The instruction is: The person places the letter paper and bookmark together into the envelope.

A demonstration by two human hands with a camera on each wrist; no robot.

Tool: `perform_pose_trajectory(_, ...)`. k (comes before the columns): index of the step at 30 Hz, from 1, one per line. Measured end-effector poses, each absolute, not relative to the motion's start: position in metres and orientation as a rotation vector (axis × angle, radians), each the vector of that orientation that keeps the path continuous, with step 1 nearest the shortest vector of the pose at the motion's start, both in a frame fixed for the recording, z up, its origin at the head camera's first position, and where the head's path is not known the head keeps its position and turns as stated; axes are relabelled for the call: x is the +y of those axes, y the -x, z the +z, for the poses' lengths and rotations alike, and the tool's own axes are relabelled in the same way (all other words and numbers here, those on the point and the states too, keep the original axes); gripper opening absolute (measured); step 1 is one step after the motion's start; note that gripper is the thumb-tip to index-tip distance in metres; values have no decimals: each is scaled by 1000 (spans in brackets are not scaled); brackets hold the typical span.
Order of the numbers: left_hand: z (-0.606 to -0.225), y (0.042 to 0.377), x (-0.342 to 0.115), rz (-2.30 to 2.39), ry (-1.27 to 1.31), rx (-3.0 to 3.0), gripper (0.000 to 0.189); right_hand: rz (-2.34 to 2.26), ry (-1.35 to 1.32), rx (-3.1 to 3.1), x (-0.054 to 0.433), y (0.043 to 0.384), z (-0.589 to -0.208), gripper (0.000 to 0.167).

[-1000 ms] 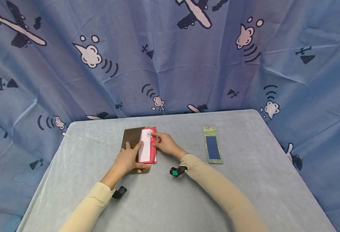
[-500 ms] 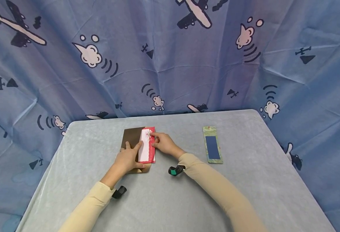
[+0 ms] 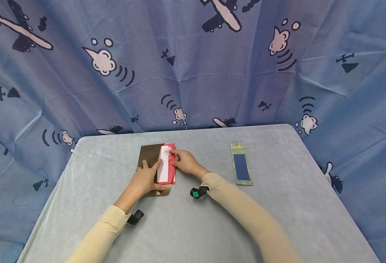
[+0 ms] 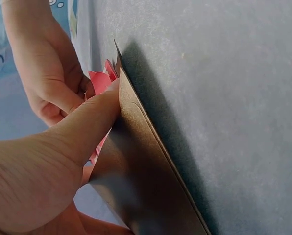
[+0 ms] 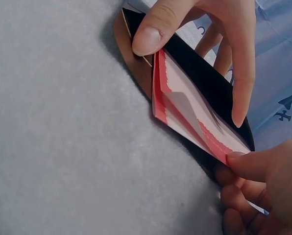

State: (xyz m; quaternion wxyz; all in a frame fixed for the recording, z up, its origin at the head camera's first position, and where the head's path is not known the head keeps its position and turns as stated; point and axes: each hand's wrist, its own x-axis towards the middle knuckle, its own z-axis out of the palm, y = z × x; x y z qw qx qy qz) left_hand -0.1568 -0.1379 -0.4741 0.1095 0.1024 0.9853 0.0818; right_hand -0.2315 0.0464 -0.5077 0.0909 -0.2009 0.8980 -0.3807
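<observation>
A dark brown paper envelope [image 3: 149, 155] lies at the table's far middle, its brown inner flap [image 5: 131, 56] showing in the right wrist view. Partly inside its right-hand mouth is a red and white card [image 3: 164, 171] with scalloped edges and a flower print; the rest is hidden in the envelope. My left hand [image 3: 143, 180] rests on the envelope with fingers spread, its thumb pressing by the mouth at the near end. With thumb and fingers, my right hand [image 3: 189, 162] pinches the card's outer right edge. One layer of the card bends upward in the right wrist view.
A green packet or case with a dark blue panel [image 3: 241, 166] lies to the right on the grey table cloth [image 3: 206, 233]. Behind the table's far edge hangs a blue curtain [image 3: 193, 73] printed with planes.
The right hand and the card have slid slightly left, and a little less of the card shows outside the envelope. The left hand and the green packet stay put.
</observation>
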Motion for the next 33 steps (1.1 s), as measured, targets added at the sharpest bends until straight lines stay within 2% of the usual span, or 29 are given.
perform_pose_trajectory(33,-475,157,-139,269,-304,2891,107,-1128,608,2682,46,232,-511,55)
